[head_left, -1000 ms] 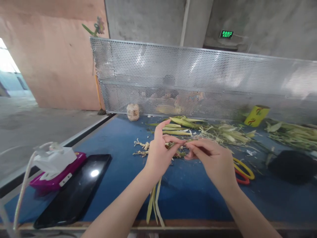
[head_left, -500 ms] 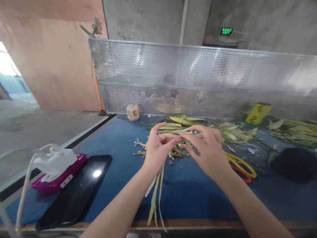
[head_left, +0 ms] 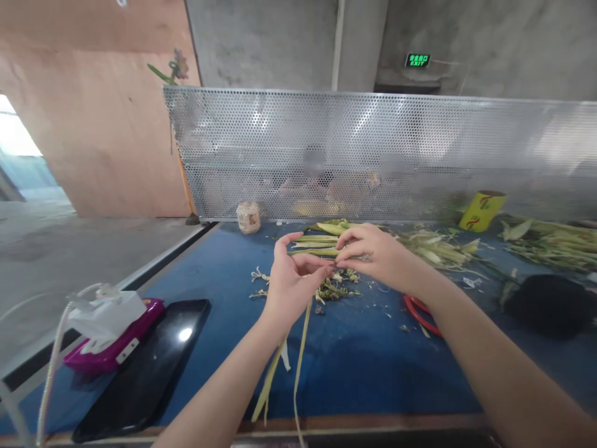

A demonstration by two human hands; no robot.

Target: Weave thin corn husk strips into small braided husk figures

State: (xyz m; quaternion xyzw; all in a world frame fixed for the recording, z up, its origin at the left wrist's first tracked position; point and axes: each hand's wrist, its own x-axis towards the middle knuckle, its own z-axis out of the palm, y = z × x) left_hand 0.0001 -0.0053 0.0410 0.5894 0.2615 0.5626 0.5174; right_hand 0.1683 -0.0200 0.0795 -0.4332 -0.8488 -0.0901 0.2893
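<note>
My left hand [head_left: 293, 280] is closed in a pinch over the blue table, thumb against fingers. Long pale green strips of plant leaf [head_left: 302, 354], which look like corn husk, hang below it toward the table's front edge. Meeting it fingertip to fingertip, my right hand [head_left: 375, 254] pinches at the same spot, where the strip's end is mostly hidden by the fingers. Just beyond the hands lie wider husk leaves [head_left: 314, 244]. Several small knotted or twisted husk pieces [head_left: 336, 289] sit in a heap behind and below the fingertips.
A black phone [head_left: 149, 361] and a purple power strip [head_left: 109, 345] with a white charger [head_left: 109, 317] lie at left. Red rings [head_left: 420, 314] are partly under my right forearm. Farther back stand a whitish jar [head_left: 248, 218], a yellow roll [head_left: 482, 211] and a perforated metal screen [head_left: 280, 143].
My right hand has come round higher, its fingers now more closed against the left fingertips. The hanging strips have swung left and spread apart. The yellow ring is now hidden by my right forearm.
</note>
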